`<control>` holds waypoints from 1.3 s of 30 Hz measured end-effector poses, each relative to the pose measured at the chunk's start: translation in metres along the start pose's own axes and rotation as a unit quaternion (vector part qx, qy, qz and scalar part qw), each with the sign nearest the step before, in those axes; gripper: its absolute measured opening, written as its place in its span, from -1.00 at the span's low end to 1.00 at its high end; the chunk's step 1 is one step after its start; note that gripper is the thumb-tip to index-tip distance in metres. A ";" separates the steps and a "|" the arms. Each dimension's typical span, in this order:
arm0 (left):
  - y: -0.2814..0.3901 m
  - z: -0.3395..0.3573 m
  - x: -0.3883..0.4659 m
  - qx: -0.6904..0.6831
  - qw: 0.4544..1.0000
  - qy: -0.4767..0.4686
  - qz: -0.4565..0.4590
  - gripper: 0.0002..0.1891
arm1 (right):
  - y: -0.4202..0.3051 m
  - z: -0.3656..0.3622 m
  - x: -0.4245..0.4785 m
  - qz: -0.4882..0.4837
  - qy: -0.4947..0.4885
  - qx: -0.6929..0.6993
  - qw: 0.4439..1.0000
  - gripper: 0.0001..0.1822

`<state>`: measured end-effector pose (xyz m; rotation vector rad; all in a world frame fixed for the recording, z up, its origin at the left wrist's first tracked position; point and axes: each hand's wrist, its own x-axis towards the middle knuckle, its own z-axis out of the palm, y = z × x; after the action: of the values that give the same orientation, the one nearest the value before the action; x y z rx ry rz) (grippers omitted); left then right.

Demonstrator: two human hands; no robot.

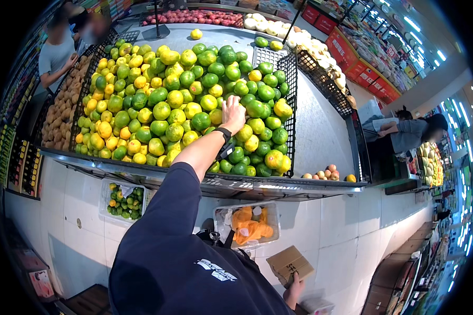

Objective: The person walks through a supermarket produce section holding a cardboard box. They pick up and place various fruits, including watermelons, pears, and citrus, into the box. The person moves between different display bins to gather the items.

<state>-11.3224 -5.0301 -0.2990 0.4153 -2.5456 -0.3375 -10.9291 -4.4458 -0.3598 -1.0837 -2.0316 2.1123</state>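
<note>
My left hand (233,115) reaches across a broad heap of green and yellow citrus fruits (175,99). Its fingers rest among the fruits right of the middle; whether they grip one is hidden. A dark band or watch (224,143) circles that wrist. Low on the right, my right hand (294,290) holds a piece of brown cardboard (290,263), perhaps a flattened box, with dark print on it. Black plastic crate walls (293,114) edge the heap on the display stand (323,118).
Potatoes (60,114) lie left of the citrus; onions (195,16) line the back. A few apples (328,173) sit front right. On the floor stand a crate of green citrus (103,197) and a bin (278,222) with orange bags. People (57,55) (412,134) stand at both sides.
</note>
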 end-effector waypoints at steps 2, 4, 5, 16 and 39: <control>0.002 -0.009 -0.003 -0.051 0.999 0.000 0.007 -0.92 | 0.015 -0.011 0.010 -0.015 0.003 -0.013 1.000 -0.61; 0.000 -0.024 -0.009 -0.080 0.997 0.010 0.004 -0.95 | 0.026 -0.019 0.017 -0.016 0.000 -0.014 1.000 -0.59; -0.004 -0.030 -0.014 -0.087 0.996 0.021 -0.004 -0.94 | 0.028 -0.023 0.022 -0.013 -0.004 -0.010 1.000 -0.59; 0.083 -0.095 -0.188 -0.425 0.890 -0.132 -0.095 -0.94 | 0.013 -0.027 0.039 0.001 -0.019 -0.033 0.999 -0.64; 0.028 -0.135 -0.295 -0.598 0.699 -0.129 -0.369 -0.90 | -0.099 0.076 0.015 -0.167 -0.267 -0.512 0.799 -0.75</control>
<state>-11.0163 -4.9202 -0.3154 0.8206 -1.6528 -2.2626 -11.0207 -4.4895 -0.2852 0.0265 -3.4353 1.1065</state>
